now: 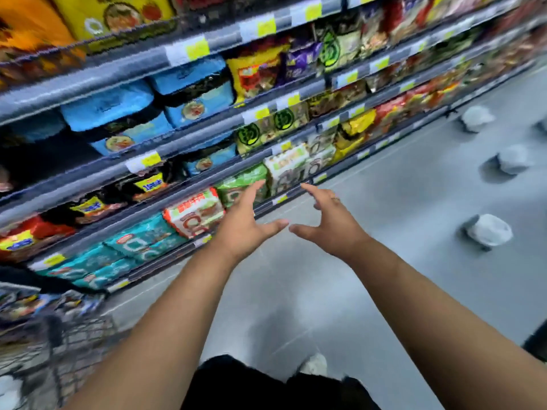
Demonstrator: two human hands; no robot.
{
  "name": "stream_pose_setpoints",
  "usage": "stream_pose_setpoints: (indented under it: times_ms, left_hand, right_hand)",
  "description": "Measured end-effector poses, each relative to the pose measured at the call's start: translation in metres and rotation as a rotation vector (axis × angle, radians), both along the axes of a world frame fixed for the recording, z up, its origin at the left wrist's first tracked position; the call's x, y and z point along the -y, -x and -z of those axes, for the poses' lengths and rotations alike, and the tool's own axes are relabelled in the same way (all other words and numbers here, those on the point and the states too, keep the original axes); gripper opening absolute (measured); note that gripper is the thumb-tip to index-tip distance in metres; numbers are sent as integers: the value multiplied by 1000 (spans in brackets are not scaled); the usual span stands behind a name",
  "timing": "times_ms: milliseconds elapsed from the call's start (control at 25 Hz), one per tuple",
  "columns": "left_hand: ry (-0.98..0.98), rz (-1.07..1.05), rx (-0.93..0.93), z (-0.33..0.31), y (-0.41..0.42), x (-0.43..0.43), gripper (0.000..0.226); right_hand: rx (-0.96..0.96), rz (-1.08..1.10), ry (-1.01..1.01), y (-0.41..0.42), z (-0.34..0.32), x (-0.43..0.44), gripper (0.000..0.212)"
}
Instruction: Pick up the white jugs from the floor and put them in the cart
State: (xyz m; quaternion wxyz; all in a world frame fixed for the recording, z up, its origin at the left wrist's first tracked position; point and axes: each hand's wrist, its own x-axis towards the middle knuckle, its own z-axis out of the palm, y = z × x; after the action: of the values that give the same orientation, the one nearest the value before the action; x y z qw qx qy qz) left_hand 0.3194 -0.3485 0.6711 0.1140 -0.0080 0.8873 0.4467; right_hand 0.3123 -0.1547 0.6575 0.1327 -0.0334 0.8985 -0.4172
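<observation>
Both arms reach forward over the grey floor. My left hand (247,221) and my right hand (328,220) are empty, fingers spread, thumbs almost touching. Three white jugs stand on the floor to the right: a near jug (488,232), a middle jug (513,159) and a far jug (476,117). All are well to the right of my hands. The wire cart (74,338) is at the lower left, blurred, with something white (9,390) inside at the frame's edge.
Store shelves (207,137) packed with colourful packets run along the left, down to floor level. My dark trousers and a white shoe (315,363) show at the bottom. A dark object (537,340) sits at the right edge.
</observation>
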Motion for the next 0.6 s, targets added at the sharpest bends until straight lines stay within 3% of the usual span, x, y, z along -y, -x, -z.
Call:
stream_pose_setpoints:
  times_ms: [480, 600]
  left_hand:
    - [-95, 533, 69, -19, 189, -305, 83]
    - [-134, 660, 113, -14, 230, -386, 89]
  right_hand:
    - [59, 577, 93, 64, -7, -285, 85]
    - [25, 754, 88, 89, -7, -345, 84]
